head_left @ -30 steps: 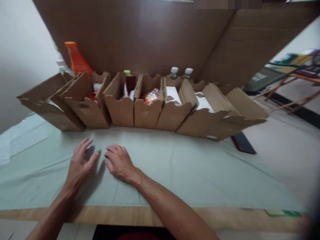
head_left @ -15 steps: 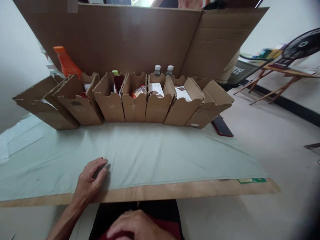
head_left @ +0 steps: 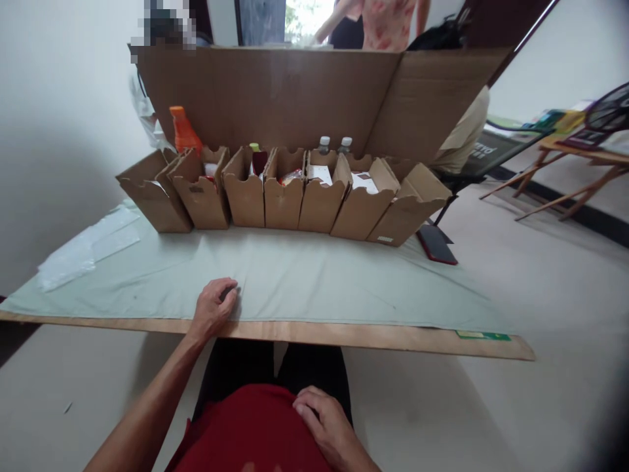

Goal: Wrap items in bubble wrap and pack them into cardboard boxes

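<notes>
On the pale green cloth [head_left: 304, 282] near the table's front edge rests my left hand [head_left: 215, 305], its fingers loosely bent, thumb apart, with nothing in it. My right hand [head_left: 324, 416] lies against the red shirt [head_left: 255, 426] over my lap; its fingers are relaxed and it holds nothing. Beyond the hands stands a curved row of several open cardboard bins [head_left: 246, 200]. In them show white boxes [head_left: 364, 182], a clear-wrapped packet [head_left: 291, 176] and a dark red item [head_left: 259, 162]. Their lower contents are hidden.
Behind the bins rise an orange bottle [head_left: 184, 131], two white-capped bottles [head_left: 324, 144] and a tall cardboard panel [head_left: 275, 85]. Plastic bags [head_left: 88, 255] lie at left; a dark flat item [head_left: 437, 244] is at right. A person [head_left: 386, 23] stands beyond the panel.
The view has shifted, with more of my lap now showing. My right hand has moved right across the shirt and lies lower. My left hand stays on the cloth.
</notes>
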Motion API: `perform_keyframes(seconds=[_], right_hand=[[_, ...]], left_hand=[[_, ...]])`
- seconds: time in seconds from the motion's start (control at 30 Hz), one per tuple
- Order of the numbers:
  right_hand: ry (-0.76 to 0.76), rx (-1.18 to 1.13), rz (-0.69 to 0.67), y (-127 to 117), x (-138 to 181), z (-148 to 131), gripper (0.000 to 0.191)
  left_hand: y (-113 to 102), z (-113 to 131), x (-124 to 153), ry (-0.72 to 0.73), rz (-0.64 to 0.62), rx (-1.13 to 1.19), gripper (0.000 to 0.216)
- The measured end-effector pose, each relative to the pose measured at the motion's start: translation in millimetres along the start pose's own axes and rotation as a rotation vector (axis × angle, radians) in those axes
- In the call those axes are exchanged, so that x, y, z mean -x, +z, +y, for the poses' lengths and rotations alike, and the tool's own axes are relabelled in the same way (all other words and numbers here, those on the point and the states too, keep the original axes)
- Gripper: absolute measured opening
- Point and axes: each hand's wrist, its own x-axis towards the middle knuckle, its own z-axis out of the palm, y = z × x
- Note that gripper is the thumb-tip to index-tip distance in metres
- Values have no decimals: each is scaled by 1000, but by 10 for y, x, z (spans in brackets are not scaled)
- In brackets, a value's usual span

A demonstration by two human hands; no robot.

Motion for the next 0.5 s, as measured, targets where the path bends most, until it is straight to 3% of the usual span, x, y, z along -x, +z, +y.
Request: perform_keyframes(seconds=[0.13,0.3,0.4,0.5], right_hand=[[113,72,41,-119,60,-51,37],[221,253,-169,-422,434,-338,29],[150,12,-356,-606,640,-669,36],[-55,-300,-554,-587,633,-955,57]], left_hand=[[13,6,-8,5,6,-1,26],[-8,3,-4,-4,-10,11,27],[-25,-8,-4,-22,-21,25,27],[-34,-11,-6,-36,-21,42,27]])
